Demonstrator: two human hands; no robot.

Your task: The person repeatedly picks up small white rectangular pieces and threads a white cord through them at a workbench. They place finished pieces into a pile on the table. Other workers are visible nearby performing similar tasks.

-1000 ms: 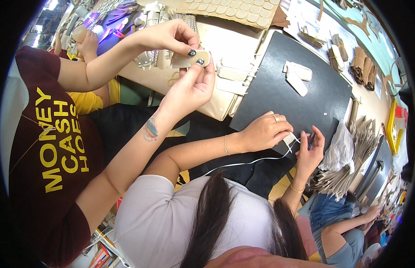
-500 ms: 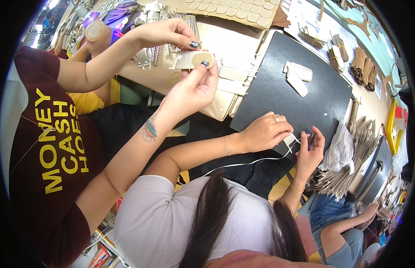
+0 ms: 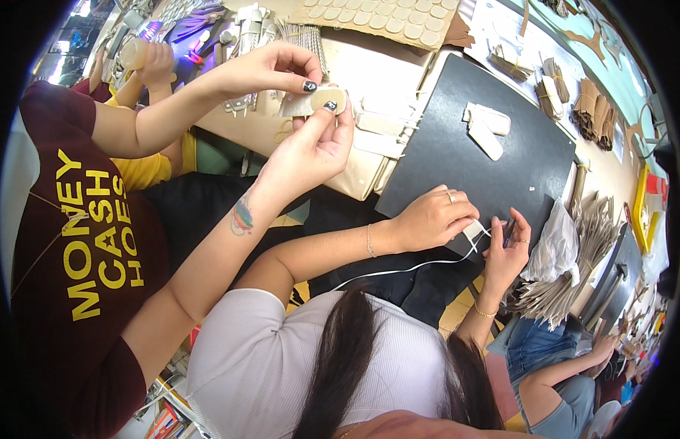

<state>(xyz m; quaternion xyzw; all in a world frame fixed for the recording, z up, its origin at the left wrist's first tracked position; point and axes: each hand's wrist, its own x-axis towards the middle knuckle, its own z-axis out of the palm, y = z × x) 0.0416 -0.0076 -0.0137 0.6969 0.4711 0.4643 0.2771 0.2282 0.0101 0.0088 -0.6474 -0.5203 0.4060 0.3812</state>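
Note:
My left hand point(image 3: 436, 217) is closed, pinching a small whitish strip point(image 3: 473, 230) over the near edge of the black mat. A thin white cord point(image 3: 413, 264) runs from my chest up to that strip, and its short ends stick out between my hands. My right hand point(image 3: 507, 247) is beside it, fingers curled round a slim dark tool point(image 3: 510, 233) that is mostly hidden; its exact kind is unclear. Farther up the black mat point(image 3: 428, 161) lie two pale, round-ended straps point(image 3: 488, 132), one overlapping the other.
At my left a co-worker's hands hold a beige oval piece point(image 3: 327, 101). Pale straps point(image 3: 380, 123) lie beside the mat. A clear plastic bag point(image 3: 556, 238) and a bundle of grey-beige strips point(image 3: 567, 278) sit at right. Brown bundles point(image 3: 592, 106) and a board of ovals point(image 3: 380, 16) stand farther off.
The co-worker's hands and oval piece have shifted slightly left. Another person's hand with a round container has moved left at the far left. My own hands have hardly moved.

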